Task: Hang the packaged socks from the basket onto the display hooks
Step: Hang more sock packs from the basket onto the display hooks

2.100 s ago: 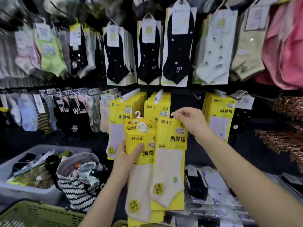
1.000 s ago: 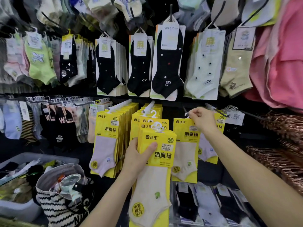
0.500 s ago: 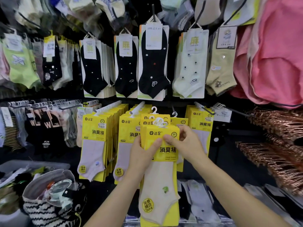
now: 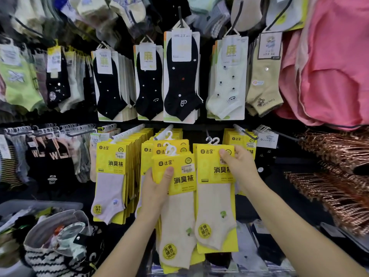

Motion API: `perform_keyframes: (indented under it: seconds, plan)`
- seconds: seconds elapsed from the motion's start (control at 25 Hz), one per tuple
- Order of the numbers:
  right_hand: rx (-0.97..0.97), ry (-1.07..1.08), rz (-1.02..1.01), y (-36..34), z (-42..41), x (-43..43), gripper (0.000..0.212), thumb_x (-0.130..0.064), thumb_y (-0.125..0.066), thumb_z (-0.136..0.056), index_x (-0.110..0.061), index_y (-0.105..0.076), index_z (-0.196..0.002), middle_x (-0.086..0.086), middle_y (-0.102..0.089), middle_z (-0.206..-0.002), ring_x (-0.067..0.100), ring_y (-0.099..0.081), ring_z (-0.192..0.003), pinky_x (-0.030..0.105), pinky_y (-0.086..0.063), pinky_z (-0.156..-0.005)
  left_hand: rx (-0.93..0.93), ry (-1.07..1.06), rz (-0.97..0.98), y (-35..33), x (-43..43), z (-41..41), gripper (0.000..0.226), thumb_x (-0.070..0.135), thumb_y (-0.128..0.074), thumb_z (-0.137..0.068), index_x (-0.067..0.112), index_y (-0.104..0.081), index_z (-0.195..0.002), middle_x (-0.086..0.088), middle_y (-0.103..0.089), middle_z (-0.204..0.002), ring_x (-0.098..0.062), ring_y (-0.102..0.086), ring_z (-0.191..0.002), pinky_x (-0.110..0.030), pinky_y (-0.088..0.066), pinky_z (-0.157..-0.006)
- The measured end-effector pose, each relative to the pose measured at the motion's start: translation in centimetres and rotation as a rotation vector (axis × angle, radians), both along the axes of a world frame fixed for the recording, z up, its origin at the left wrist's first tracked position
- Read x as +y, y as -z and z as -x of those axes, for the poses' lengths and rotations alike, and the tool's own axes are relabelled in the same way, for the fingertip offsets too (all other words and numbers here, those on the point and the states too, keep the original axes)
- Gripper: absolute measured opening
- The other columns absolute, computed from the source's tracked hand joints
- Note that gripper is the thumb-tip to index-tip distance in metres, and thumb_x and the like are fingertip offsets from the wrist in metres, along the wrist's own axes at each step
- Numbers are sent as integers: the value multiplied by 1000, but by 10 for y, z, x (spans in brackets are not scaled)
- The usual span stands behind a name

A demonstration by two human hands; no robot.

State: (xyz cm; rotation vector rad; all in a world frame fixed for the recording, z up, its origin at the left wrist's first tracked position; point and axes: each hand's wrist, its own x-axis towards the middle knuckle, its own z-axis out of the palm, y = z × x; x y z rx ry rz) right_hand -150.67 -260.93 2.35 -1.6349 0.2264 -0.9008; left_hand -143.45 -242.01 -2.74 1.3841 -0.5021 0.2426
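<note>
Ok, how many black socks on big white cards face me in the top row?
3, side by side above the yellow packs: left black sock, middle black sock, right black sock. More may hang hidden behind each.

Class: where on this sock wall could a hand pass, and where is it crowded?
Free: the dark gap between the middle stack of yellow card sock packs and the right-hand stack, above the held pack. Crowded: the packed left stack.
</note>
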Motion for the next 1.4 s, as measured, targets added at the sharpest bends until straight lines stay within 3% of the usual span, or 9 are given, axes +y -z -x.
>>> perform_keyframes:
  seconds: [0.12,0.28,0.6,0.76,0.84,0.96,1.08,1.2,1.4]
  plan:
    - [76,74,-64,-6,-15,-11,16,-22,-58,-90,-15,-54,-76,4,-63,-78,21,-62,-73,35,-53,-63,-5,-25,30,-1,15,-5,18,44,-60,-77,34,-57,-92,18,-65,-91,13,-64,-75,-6,-47,-55]
    - [151,161,18,-8,-34,-16,20,-23,-59,-88,-13,-50,-74,4,-56,-74,20,-53,-69,30,-42,-60,-12,-18,19,1,19,-5,29,49,-59,-70,32,-59,-94,14,-68,-90,10,-65,-76,-7,-48,-55]
    - [245,190,164,5,-46,-16,17,-27,-59,-88,-11,-55,-83,3,-58,-77,20,-53,-73,27,-40,-54,-6,31,4,5,9,-1,12,32,-60,-84,34,-57,-96,15,-66,-93,9,-65,-77,-5,-47,-56]
    - [48,306,181,8,-26,-11,26,-33,-64,-84,-18,-50,-100,-6,-53,-85,10,-51,-77,18,-41,-59,-27,40,-18,-1,1,2,12,36,-60,-83,36,-55,-94,20,-64,-91,13,-63,-78,-4,-47,-59]
    - [-44,143,195,10,-16,4,25,-39,-67,-80,-21,-51,-89,-6,-54,-80,8,-51,-73,13,-41,-61,-25,54,-30,-2,-5,3,13,38,-59,-83,36,-54,-95,20,-64,-95,13,-62,-81,-4,-47,-62]
    - [100,-38,282,16,-11,27,32,-47,-73,-71,-24,-53,-82,-2,-60,-80,14,-56,-73,28,-48,-67,-16,87,-44,-4,-17,9,17,44,-60,-79,36,-55,-94,20,-63,-95,16,-61,-81,-4,-47,-62]
    - [38,-28,199,14,-8,28,29,-37,-73,-75,-14,-62,-87,5,-71,-82,21,-68,-80,43,-55,-76,4,130,-37,-5,-23,13,27,53,-55,-73,37,-54,-94,23,-61,-96,17,-60,-81,-4,-47,-62]
    - [16,-72,73,11,-6,19,9,-26,-69,-82,-20,-62,-83,0,-72,-75,17,-70,-76,41,-57,-72,22,149,-24,-3,-23,10,12,44,-47,-88,37,-53,-96,24,-60,-100,19,-58,-84,-2,-45,-65]
    - [7,60,-75,9,-13,-7,12,-22,-61,-89,-19,-57,-78,0,-63,-69,20,-61,-71,39,-54,-67,-39,31,-35,1,-7,3,12,32,-46,-95,31,-54,-104,18,-61,-100,21,-57,-82,1,-42,-64]
